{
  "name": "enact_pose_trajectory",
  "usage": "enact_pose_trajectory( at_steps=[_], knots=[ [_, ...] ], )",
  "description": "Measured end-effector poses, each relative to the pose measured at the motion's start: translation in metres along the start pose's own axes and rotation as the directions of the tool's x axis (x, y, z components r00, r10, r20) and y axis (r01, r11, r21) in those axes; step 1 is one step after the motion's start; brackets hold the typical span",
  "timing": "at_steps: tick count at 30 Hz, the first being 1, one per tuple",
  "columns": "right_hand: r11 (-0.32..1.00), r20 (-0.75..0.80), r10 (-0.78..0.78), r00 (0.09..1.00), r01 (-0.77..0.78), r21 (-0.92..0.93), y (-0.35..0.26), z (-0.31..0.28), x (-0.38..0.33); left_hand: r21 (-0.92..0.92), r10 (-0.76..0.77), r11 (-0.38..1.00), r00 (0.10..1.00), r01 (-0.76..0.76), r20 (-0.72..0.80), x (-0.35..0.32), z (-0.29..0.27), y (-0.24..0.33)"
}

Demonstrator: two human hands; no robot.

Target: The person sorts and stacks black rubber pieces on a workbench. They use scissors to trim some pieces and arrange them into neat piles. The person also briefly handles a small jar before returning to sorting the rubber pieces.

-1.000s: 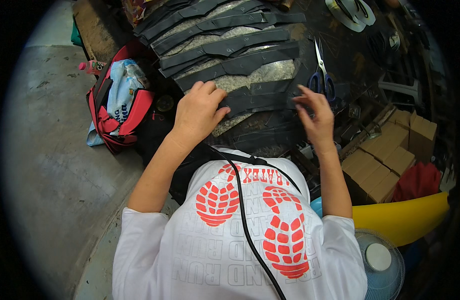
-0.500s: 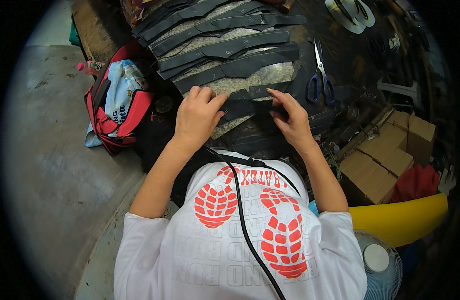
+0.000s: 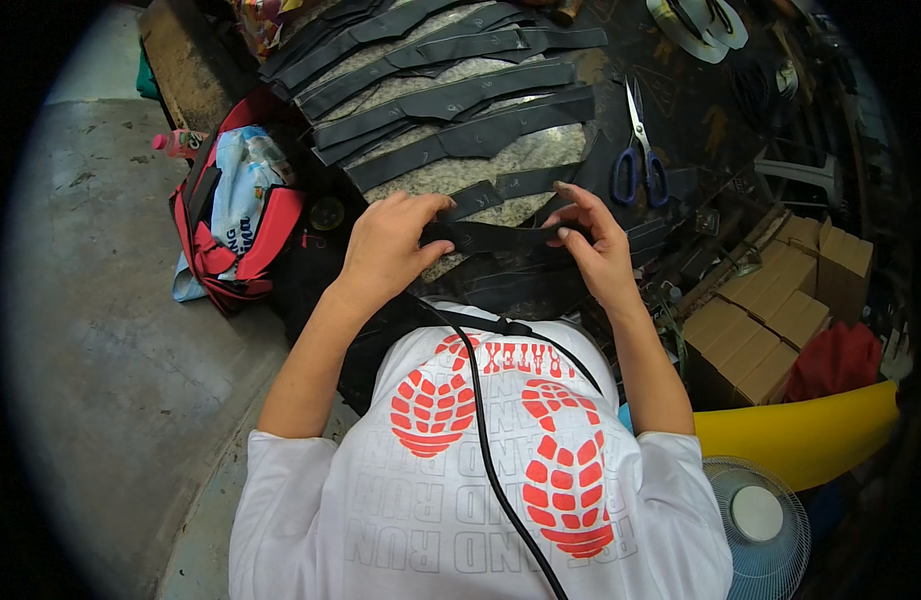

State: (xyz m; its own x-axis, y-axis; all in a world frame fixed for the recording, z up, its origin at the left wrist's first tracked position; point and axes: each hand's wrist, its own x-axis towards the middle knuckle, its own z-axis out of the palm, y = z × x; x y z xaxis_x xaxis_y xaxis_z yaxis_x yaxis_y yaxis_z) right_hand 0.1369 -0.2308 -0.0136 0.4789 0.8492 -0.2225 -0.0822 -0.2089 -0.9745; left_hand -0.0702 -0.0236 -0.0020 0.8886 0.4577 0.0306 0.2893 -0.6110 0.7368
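Note:
A black strip of leather-like sheet (image 3: 505, 239) stretches between my hands, raised a little over the work surface. Its left end is pinched between the thumb and fingers of my left hand (image 3: 388, 242). My right hand (image 3: 595, 238) grips the other end in the same way. Just beyond it, two shorter dark pieces (image 3: 530, 182) lie on a speckled stone slab (image 3: 420, 184). Farther back, several long black strips (image 3: 470, 137) with pale marks are spread in overlapping rows across the slab.
Scissors with blue handles (image 3: 638, 165) lie right of the slab, blades pointing away. A red bag (image 3: 270, 235) stands at the left, near a pink-capped bottle (image 3: 175, 143). Cardboard boxes (image 3: 770, 300), a yellow curved object (image 3: 800, 435) and a fan (image 3: 758, 515) are at the right.
Both hands have closed on the ends of the near black strip and lifted it slightly toward me. The short pieces beyond it now show more fully.

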Motion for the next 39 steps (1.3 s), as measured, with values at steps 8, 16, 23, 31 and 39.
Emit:
enact_pose_trajectory(
  at_steps=[8, 16, 23, 31, 39],
  knots=[
    [0.997, -0.042, 0.069, 0.997, -0.070, -0.014, -0.007, -0.004, 0.021, 0.100, 0.001, 0.995, 0.998, -0.008, 0.069, -0.001, 0.001, -0.004],
    [0.991, -0.036, -0.056, 0.998, 0.051, -0.127, -0.007, -0.006, 0.024, 0.256, 0.015, 0.966, 0.998, -0.031, 0.061, -0.002, 0.013, 0.007],
    [0.993, -0.195, -0.018, 0.981, 0.040, 0.108, -0.025, -0.035, 0.024, 0.272, -0.015, 0.962, 0.996, -0.010, 0.090, 0.000, 0.011, 0.008],
    [0.984, -0.408, -0.175, 0.896, 0.164, -0.063, -0.061, -0.084, 0.021, 0.241, 0.069, 0.967, 0.995, -0.084, 0.069, -0.006, 0.010, 0.008],
    [0.928, -0.497, -0.356, 0.791, 0.235, -0.290, -0.086, -0.107, 0.019, 0.194, 0.077, 0.977, 0.996, -0.086, 0.054, -0.007, 0.016, 0.008]
  ],
)
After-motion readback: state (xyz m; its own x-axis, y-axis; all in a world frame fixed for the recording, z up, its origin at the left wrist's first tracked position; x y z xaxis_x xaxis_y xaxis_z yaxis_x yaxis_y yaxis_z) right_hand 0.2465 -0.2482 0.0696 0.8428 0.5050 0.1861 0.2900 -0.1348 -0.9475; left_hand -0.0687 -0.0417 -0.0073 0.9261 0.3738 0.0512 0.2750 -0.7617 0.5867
